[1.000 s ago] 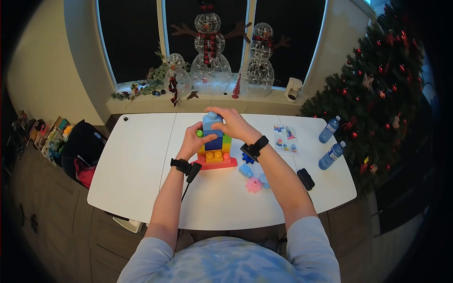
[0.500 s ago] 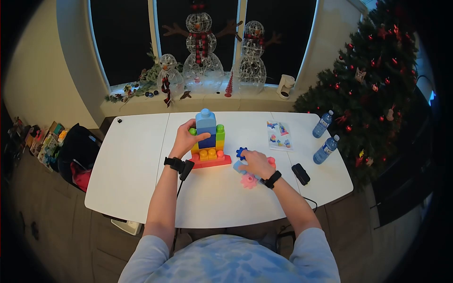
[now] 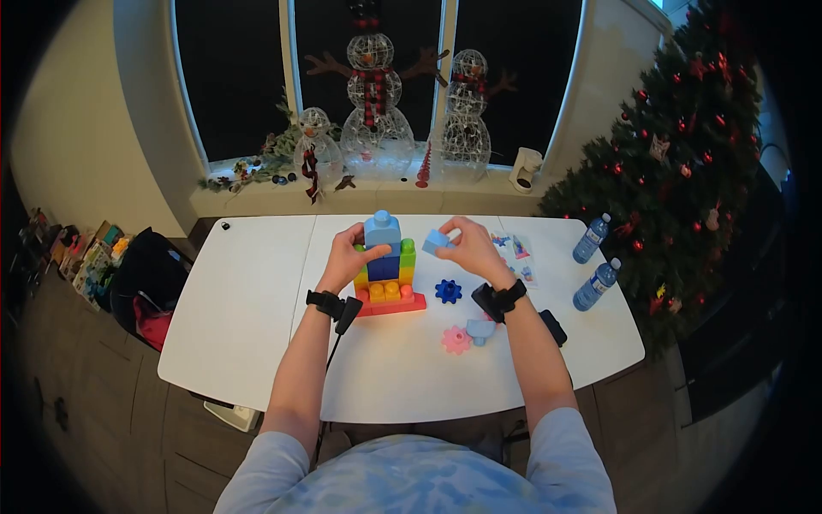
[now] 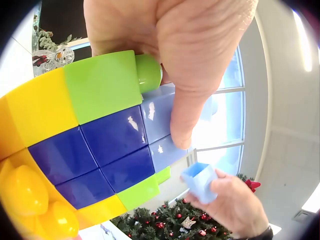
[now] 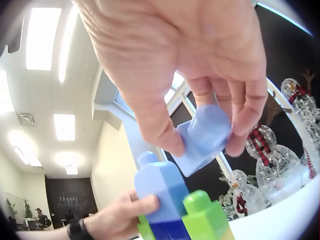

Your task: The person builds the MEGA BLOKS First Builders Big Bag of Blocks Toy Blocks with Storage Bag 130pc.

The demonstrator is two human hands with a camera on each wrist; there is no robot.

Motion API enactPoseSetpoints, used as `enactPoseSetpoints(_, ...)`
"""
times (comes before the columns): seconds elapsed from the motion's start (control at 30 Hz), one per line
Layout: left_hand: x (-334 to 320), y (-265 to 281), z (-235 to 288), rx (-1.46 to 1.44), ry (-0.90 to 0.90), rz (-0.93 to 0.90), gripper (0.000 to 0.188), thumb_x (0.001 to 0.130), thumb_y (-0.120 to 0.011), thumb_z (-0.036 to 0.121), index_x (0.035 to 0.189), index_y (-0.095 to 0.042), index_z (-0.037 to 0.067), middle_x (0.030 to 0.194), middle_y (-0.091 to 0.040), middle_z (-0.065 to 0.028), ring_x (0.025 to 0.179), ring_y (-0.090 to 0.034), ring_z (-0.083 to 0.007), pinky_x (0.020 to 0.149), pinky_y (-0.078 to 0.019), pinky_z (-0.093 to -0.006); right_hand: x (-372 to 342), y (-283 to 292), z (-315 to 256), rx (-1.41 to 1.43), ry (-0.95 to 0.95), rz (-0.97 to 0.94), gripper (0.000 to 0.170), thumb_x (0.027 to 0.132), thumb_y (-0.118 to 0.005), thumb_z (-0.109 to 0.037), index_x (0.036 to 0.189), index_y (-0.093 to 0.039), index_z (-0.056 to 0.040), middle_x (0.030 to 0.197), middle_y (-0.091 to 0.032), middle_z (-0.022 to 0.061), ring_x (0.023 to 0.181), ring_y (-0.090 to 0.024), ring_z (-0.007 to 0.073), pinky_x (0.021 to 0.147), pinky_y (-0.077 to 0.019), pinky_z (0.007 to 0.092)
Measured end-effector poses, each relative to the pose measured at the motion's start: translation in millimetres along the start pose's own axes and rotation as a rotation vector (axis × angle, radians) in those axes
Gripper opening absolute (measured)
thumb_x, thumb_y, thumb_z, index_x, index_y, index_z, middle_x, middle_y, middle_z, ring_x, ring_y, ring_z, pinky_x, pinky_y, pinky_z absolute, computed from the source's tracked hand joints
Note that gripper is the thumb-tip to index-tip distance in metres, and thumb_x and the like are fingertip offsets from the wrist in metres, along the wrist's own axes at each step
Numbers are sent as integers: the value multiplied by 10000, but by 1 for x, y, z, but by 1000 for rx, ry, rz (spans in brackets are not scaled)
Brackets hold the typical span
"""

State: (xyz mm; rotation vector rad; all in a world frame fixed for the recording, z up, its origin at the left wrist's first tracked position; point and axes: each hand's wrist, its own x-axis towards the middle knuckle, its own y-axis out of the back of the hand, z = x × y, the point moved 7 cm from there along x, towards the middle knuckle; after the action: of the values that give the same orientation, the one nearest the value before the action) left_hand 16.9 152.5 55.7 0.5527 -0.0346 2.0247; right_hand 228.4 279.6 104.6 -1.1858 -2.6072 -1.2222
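A tower of toy building blocks stands on a red base [image 3: 402,305], with yellow, green and dark blue blocks [image 3: 384,269] in rows and a light blue rounded block [image 3: 382,230] on top. My left hand [image 3: 345,259] grips the tower's upper left side, its thumb across the front of the light blue part. In my right hand [image 3: 475,250] a small light blue block [image 3: 435,242] is pinched, raised to the right of the tower's top. The left wrist view shows the hollow of this block [image 4: 199,180]; its round stud [image 5: 212,125] appears in the right wrist view.
Right of the tower lie a dark blue gear [image 3: 448,291], a pink gear [image 3: 456,340] and a light blue piece [image 3: 481,331]. Farther right are a picture sheet [image 3: 522,272], a black case [image 3: 553,327] and two water bottles [image 3: 591,238]. Snowman figures line the windowsill.
My right hand has left the tower's top, reached down to the loose pieces, and come back up with a small light blue block. The left hand keeps its grip on the tower.
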Motion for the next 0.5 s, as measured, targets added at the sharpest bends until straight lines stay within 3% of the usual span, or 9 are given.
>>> enactPoseSetpoints(0.07, 0, 1, 1, 4, 1, 4, 406, 792, -879, 171, 1112, -692, 5, 1037, -741, -68, 931, -662, -146, 894, -526, -323, 19, 14, -36, -49, 87, 48, 354, 722, -792, -174, 1017, -698, -2, 965, -704, 152, 835, -686, 276, 765, -543, 397)
enactPoseSetpoints(0.13, -1, 0, 2, -24, -2, -4, 397, 799, -875, 166, 1113, -691, 6, 1033, -739, -61, 930, -656, -138, 890, -526, -318, 35, 15, -66, 46, 168, 19, 395, 725, -823, -164, 1072, -704, -17, 893, -714, 88, 765, -649, 195, 712, -524, 335)
enactPoseSetpoints(0.17, -1, 0, 4, -23, -6, -2, 397, 799, -875, 166, 1113, -691, 6, 1033, -739, -61, 930, -656, -138, 890, -526, -318, 45, 12, -70, 46, 172, 20, 395, 725, -823, -164, 1072, -704, -17, 893, -714, 88, 765, -649, 195, 712, -524, 335)
enactPoseSetpoints(0.23, -2, 0, 2, -16, 12, -7, 398, 802, -873, 162, 1120, -690, 9, 1031, -736, -55, 929, -650, -131, 882, -525, -312, 55, -4, -91, -58, 381, -63, 435, 728, -830, -164, 1120, -703, -25, 892, -718, 92, 773, -663, 210, 723, -523, 343)
enactPoseSetpoints(0.33, 0, -1, -2, -13, 22, -40, 489, 806, -873, 157, 1225, -670, 8, 1087, -724, -46, 977, -650, -125, 906, -524, -309, 67, -19, -104, -97, 383, -116, 447, 719, -839, -156, 1123, -702, -22, 898, -726, 114, 812, -686, 223, 752, -536, 350)
enactPoseSetpoints(0.5, -1, -2, -3, -26, -3, -23, 458, 804, -874, 160, 1189, -679, 7, 1065, -728, -51, 953, -650, -125, 893, -524, -307, 73, -28, -106, 10, 336, -166, 433, 713, -842, -129, 1106, -700, -15, 922, -738, 134, 885, -715, 238, 819, -555, 352)
